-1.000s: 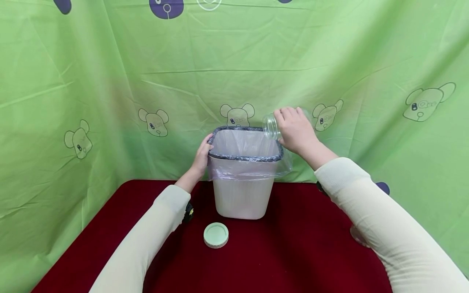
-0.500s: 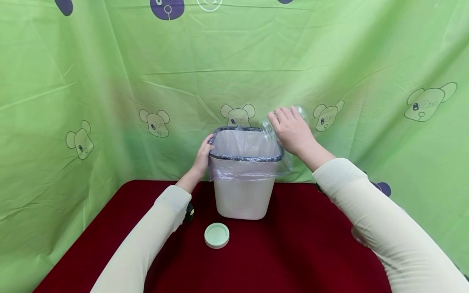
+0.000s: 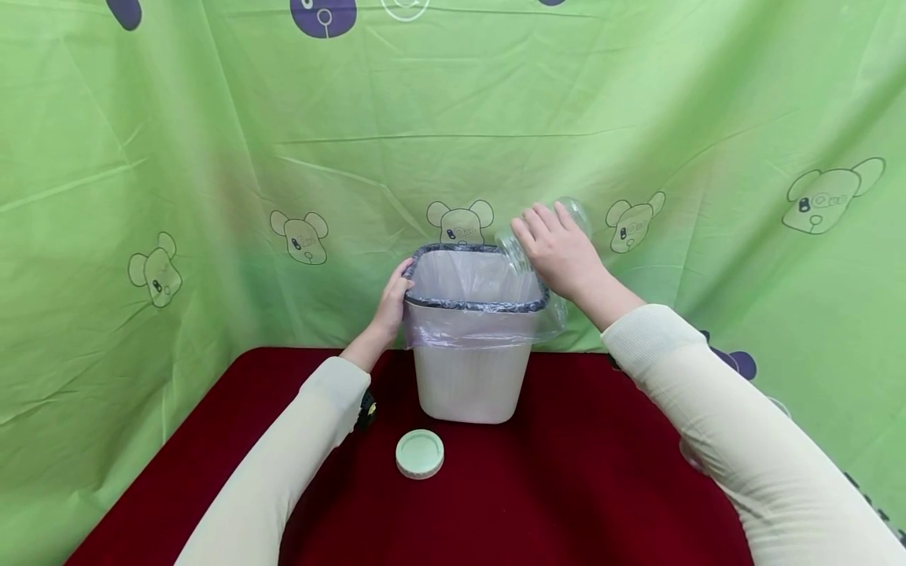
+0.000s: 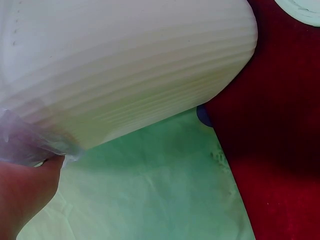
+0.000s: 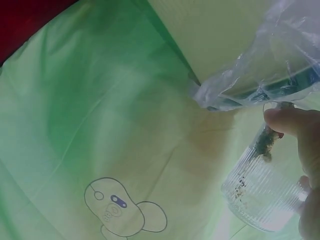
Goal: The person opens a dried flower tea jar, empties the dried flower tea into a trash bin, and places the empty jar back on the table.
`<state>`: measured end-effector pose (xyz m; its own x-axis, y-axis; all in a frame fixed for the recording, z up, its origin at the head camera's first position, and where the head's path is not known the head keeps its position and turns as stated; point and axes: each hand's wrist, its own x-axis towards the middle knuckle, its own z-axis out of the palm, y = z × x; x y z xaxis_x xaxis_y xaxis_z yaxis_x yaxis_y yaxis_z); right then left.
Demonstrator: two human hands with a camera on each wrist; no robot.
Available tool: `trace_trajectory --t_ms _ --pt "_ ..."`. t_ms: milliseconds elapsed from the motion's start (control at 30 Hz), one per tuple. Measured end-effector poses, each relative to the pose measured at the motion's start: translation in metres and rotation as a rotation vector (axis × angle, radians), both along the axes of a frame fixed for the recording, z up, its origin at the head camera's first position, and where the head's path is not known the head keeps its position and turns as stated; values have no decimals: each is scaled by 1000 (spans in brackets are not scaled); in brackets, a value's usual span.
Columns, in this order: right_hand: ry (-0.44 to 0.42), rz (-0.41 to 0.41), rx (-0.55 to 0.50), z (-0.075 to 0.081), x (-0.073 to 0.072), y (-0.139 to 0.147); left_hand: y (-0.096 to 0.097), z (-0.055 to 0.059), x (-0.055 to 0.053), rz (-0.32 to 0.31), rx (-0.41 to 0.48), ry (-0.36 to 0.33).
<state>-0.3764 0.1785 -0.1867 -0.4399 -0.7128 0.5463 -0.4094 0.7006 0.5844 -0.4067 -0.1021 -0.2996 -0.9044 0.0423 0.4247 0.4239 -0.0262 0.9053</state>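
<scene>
A pale trash can point(image 3: 469, 381) stands upright on the table, lined with a clear plastic bag point(image 3: 460, 326) folded over its dark rim. At its left side my left hand point(image 3: 391, 303) grips the rim and the bag; the left wrist view shows part of that hand point(image 4: 30, 192) against the plastic. My right hand point(image 3: 564, 255) holds a clear ribbed jar point(image 3: 576, 214) tipped with its mouth down over the can's right rim. Dark and brownish bits point(image 5: 264, 142) cling inside the jar in the right wrist view. A light green lid point(image 3: 420, 452) lies in front of the can.
Dark red cloth point(image 3: 538, 487) covers the table. Green fabric point(image 3: 382, 102) printed with bear heads hangs close behind the can and along both sides. A pale object point(image 3: 690, 456) is partly hidden under the right forearm.
My right hand has shifted slightly left and tilted the jar more steeply, its base rising and its mouth moving farther over the can. The left hand, trash can and lid have stayed put.
</scene>
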Motion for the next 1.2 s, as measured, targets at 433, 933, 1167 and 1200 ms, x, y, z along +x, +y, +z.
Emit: trace_trajectory --t_ms 433,933,1167,1200 --pt "27 15 39 -2 -3 -1 0 0 1 7 -1 -1" --pt "21 -14 96 -4 -3 -1 2 1 1 18 0 7" --pt "25 -18 106 -5 -3 -1 1 0 0 12 1 5" --pt "27 -20 109 -5 -2 -1 1 0 0 7 0 3"
